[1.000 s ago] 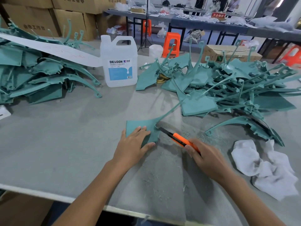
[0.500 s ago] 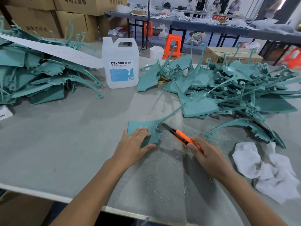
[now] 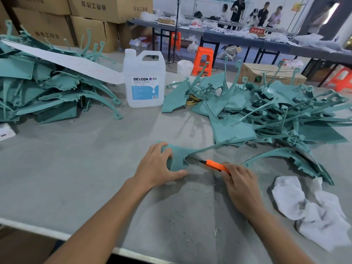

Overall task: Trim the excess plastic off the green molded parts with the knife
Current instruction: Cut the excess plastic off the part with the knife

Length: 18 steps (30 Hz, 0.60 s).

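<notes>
Gripping flat green molded plastic part [image 3: 178, 159] with left hand [image 3: 158, 166], fingers curled over its edge; right hand [image 3: 240, 181] clasps orange-handled utility knife [image 3: 214, 164], blade at part's notch.

The white translucent plastic jug [image 3: 144, 79] carries a blue-and-white paper label [image 3: 145, 88] with the brand DEXCON in bold dark capitals. The smaller lines and the barcode beneath are too fine to read. A small red sign [image 3: 257, 30] on the far table reads 不合格区. The stacked brown cardboard boxes [image 3: 91, 8] bear dark Chinese characters, printed upside down. The red handwriting on the long white paper strip [image 3: 76, 63] is illegible.
</notes>
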Each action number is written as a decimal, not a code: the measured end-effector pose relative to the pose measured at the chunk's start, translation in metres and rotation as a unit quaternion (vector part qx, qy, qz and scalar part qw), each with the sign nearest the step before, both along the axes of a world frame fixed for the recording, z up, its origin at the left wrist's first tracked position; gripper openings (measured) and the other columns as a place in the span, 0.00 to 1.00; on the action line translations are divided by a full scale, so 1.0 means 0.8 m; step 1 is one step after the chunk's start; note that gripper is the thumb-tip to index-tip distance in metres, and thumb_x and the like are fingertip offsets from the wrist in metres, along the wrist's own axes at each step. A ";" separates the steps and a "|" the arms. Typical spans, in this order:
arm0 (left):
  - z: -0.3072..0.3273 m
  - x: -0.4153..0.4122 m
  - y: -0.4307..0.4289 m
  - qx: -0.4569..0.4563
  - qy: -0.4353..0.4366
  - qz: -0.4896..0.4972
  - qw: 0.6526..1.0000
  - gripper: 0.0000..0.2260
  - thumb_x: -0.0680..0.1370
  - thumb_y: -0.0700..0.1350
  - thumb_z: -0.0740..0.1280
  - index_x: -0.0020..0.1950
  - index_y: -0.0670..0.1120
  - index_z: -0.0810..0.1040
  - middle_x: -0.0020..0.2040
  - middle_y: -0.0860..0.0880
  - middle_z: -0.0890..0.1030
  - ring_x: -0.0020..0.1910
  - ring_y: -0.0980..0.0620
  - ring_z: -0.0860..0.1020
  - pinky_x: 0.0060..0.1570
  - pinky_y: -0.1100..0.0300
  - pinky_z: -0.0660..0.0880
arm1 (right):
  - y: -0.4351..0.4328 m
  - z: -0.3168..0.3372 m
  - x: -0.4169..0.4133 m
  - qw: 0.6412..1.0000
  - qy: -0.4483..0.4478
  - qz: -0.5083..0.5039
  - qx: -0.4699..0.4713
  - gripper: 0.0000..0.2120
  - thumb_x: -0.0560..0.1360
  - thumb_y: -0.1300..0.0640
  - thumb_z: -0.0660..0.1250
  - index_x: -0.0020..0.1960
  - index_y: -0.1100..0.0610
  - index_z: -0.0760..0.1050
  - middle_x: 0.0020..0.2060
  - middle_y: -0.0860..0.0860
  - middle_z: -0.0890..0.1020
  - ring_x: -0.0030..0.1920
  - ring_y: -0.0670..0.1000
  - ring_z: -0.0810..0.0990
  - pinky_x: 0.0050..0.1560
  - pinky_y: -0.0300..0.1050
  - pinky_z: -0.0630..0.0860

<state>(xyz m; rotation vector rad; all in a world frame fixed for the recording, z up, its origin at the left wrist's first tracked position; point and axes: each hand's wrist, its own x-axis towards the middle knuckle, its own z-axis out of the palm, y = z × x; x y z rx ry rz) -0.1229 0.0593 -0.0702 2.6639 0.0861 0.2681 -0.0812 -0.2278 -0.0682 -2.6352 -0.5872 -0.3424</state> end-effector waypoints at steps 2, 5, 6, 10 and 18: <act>-0.001 -0.001 0.002 0.015 -0.002 -0.001 1.000 0.31 0.63 0.76 0.66 0.51 0.53 0.68 0.73 0.51 0.68 0.73 0.51 0.62 0.67 0.55 0.67 | 0.000 -0.005 -0.002 1.000 -0.014 0.006 -0.006 0.17 0.84 0.45 0.56 0.61 0.52 0.79 0.49 0.52 0.81 0.49 0.60 0.77 0.52 0.59 0.72; -0.003 -0.002 0.004 0.025 -0.023 -0.012 0.999 0.31 0.63 0.76 0.64 0.49 0.52 0.67 0.65 0.52 0.74 0.67 0.52 0.68 0.60 0.56 0.71 | 0.001 -0.005 -0.006 0.999 -0.043 0.024 -0.012 0.18 0.81 0.44 0.55 0.57 0.52 0.79 0.46 0.51 0.80 0.45 0.58 0.76 0.49 0.56 0.73; -0.002 -0.003 0.005 0.024 -0.029 -0.015 0.999 0.30 0.62 0.76 0.65 0.48 0.52 0.67 0.62 0.52 0.75 0.64 0.52 0.69 0.57 0.55 0.73 | 0.002 -0.004 -0.007 0.998 -0.048 0.030 -0.018 0.18 0.81 0.45 0.55 0.56 0.52 0.79 0.45 0.50 0.80 0.44 0.57 0.75 0.48 0.55 0.73; -0.002 -0.004 0.005 0.023 -0.036 -0.011 0.999 0.29 0.62 0.75 0.66 0.46 0.53 0.66 0.59 0.53 0.77 0.60 0.53 0.71 0.52 0.52 0.75 | 0.000 -0.004 -0.005 0.998 -0.043 0.046 -0.024 0.18 0.81 0.44 0.54 0.55 0.52 0.79 0.44 0.50 0.79 0.43 0.56 0.75 0.47 0.54 0.72; -0.004 -0.004 0.005 0.022 -0.035 -0.012 0.999 0.30 0.61 0.74 0.66 0.47 0.52 0.67 0.60 0.53 0.77 0.62 0.53 0.72 0.54 0.53 0.75 | 0.001 -0.005 -0.007 0.997 -0.061 0.038 -0.013 0.19 0.81 0.45 0.55 0.56 0.54 0.81 0.45 0.51 0.82 0.44 0.58 0.77 0.47 0.56 0.74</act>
